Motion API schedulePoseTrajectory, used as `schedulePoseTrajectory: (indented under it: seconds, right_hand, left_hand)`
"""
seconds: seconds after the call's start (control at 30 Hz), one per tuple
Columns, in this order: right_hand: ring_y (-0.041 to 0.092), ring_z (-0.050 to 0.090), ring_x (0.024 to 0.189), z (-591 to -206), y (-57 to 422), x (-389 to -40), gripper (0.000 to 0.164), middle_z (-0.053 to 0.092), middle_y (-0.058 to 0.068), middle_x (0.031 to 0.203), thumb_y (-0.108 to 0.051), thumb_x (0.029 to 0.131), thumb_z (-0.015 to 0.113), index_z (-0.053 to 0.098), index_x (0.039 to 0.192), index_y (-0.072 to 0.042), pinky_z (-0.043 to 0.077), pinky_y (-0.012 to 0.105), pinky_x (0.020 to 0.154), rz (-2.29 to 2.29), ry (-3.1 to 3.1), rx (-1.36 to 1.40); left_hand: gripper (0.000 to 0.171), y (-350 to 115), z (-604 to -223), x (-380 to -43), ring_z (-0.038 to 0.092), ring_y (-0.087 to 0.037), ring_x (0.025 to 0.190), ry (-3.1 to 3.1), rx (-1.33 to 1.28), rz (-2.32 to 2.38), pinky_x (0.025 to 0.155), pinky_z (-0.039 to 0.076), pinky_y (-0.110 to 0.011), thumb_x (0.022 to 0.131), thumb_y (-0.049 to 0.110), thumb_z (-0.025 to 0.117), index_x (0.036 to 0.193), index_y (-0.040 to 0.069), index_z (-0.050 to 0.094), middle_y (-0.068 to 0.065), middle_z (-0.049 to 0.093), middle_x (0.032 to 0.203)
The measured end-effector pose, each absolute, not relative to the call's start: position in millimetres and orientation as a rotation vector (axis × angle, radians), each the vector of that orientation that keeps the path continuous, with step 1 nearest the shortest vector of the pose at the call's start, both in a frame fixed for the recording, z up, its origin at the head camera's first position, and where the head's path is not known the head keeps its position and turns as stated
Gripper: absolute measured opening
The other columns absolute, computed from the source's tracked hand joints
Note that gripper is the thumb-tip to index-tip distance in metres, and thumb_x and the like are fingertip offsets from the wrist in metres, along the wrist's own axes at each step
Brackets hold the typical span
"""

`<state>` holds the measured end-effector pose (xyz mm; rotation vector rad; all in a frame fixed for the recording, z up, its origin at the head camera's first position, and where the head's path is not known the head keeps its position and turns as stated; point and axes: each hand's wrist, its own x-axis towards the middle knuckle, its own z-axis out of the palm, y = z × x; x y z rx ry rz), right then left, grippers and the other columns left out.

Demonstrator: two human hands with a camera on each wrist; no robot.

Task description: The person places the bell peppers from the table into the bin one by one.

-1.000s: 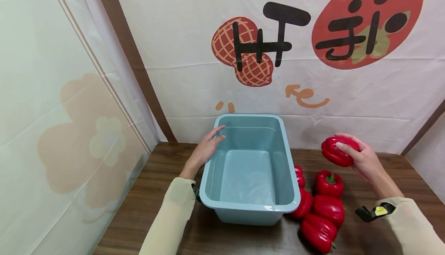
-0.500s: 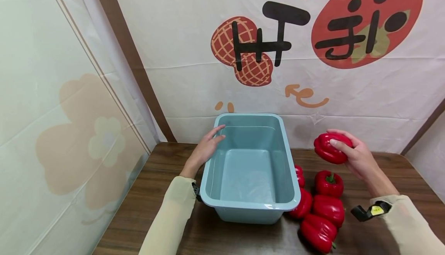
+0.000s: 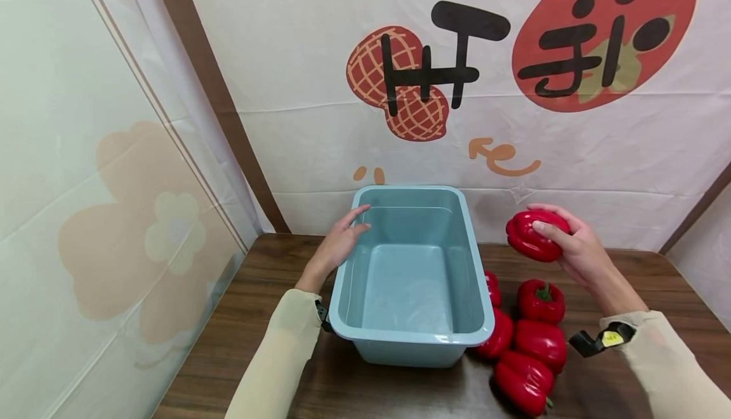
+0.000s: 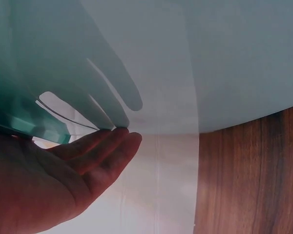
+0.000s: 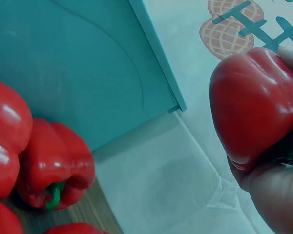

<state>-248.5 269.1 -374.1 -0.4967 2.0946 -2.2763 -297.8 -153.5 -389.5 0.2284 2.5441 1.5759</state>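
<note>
My right hand (image 3: 582,247) grips a red bell pepper (image 3: 537,236) in the air, right of a light-blue plastic tub (image 3: 408,338), thumb across its near side. In the right wrist view that bell pepper (image 5: 254,102) fills the right part, its green stem partly hidden by the hand. My left hand (image 3: 338,241) rests at the tub's left rim, with thumb and index finger stretched over the edge. The left wrist view shows its other fingers (image 4: 107,156) fairly straight, touching the tub's outer wall (image 4: 151,73). The tub's floor shows bare.
Several more red bell peppers (image 3: 539,345) lie on the dark wooden table (image 3: 257,330) against and near the tub's right side. One bell pepper (image 3: 540,301) stands stem up below my right hand. A printed white cloth (image 3: 308,120) hangs behind the table.
My right hand has moved left and slightly up with the bell pepper, closer to the tub. My left hand, the tub and the peppers on the table have stayed in place.
</note>
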Motion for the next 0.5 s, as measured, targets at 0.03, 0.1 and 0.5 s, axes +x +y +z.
schedulePoseTrajectory:
  seconds: [0.03, 0.1, 0.5]
  right_hand:
    - [0.014, 0.059, 0.11, -374, 268, -249, 0.038, 0.052, 0.003, 0.129, -0.008, 0.1, 0.053, 0.05, 0.138, -0.011, 0.058, 0.028, 0.081, -2.279, 2.084, -0.515]
    - [0.014, 0.058, 0.111, -373, 266, -249, 0.038, 0.051, 0.003, 0.129, -0.008, 0.099, 0.053, 0.051, 0.137, -0.012, 0.058, 0.028, 0.081, -2.273, 2.088, -0.525]
    - [0.016, 0.055, 0.113, -362, 255, -253, 0.042, 0.048, 0.003, 0.131, -0.009, 0.099, 0.054, 0.047, 0.14, -0.009, 0.058, 0.027, 0.081, -2.229, 2.135, -0.543]
  left_hand:
    - [0.054, -153, -389, -298, 0.035, -0.03, 0.141, 2.545, 0.228, 1.575, 0.108, 0.034, -0.059, 0.1, 0.038, 0.045, 0.153, 0.029, 0.037, -0.002, 0.024, 0.162]
    - [0.053, -153, -390, -297, 0.035, -0.031, 0.14, 2.543, 0.228, 1.576, 0.108, 0.034, -0.059, 0.101, 0.037, 0.045, 0.153, 0.029, 0.036, -0.002, 0.024, 0.162]
    - [0.054, -153, -390, -298, 0.039, -0.032, 0.137, 2.539, 0.222, 1.572, 0.106, 0.037, -0.058, 0.1, 0.036, 0.046, 0.153, 0.031, 0.036, -0.002, 0.023, 0.163]
